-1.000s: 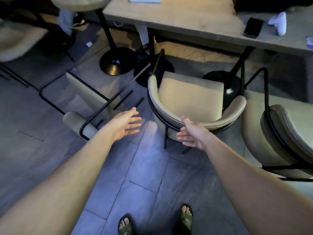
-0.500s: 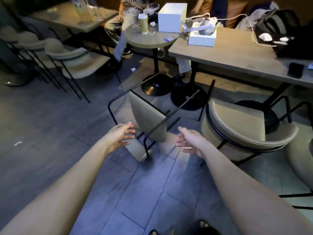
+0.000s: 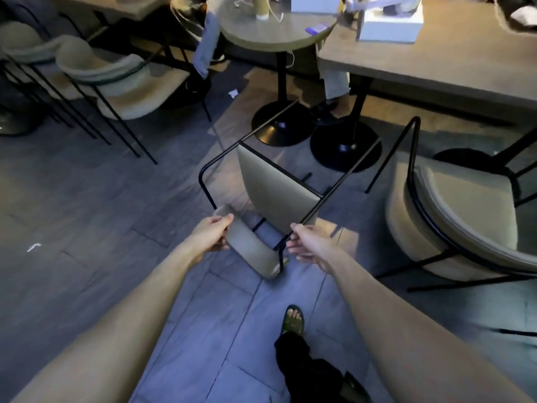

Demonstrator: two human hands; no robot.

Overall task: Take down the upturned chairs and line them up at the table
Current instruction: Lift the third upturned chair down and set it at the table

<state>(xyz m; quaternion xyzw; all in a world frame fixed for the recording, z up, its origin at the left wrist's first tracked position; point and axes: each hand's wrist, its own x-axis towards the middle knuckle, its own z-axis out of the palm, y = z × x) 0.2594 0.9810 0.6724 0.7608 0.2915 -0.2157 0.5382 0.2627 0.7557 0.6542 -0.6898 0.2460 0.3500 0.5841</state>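
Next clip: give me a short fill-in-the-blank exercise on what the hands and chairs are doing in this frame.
1. The overturned chair lies on the ____, not on a table.
2. The left hand grips the chair's padded ____.
3. The right hand holds the chair's black metal ____.
4. The upright chair stands to the person's ____ of the overturned one.

Missing words: floor; backrest; frame; right
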